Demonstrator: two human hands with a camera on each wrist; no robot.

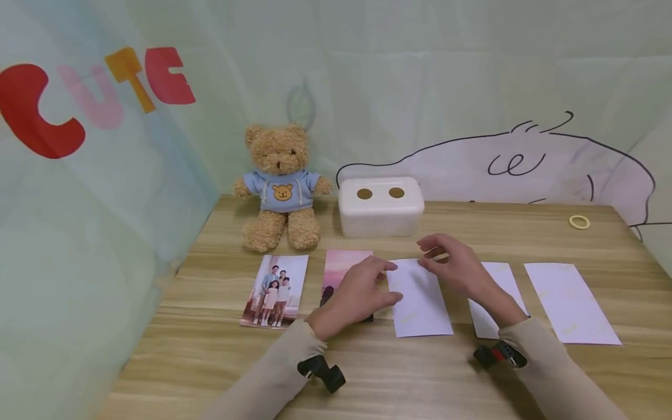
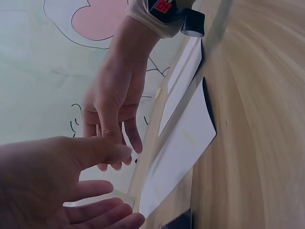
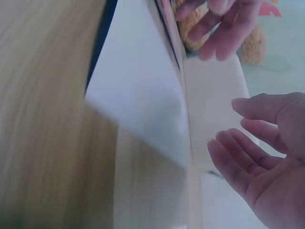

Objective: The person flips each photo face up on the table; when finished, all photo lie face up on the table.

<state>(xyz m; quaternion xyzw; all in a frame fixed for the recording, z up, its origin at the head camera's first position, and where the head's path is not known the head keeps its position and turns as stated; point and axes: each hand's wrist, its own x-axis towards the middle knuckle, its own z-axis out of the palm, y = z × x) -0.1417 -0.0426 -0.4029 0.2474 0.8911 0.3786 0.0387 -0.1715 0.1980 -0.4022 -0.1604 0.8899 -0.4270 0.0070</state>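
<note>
In front of the white two-holed box (image 1: 381,221), contents hidden, the left hand (image 1: 358,293) and right hand (image 1: 458,266) hung, fingers loosely parted, above a white card (image 1: 420,306); only wrist views showed a dark strip under its edge.

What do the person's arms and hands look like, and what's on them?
Both arms have long beige sleeves. The left hand and right hand have no gloves. A small black device sits at each wrist; the right one shows a red patch.
</note>
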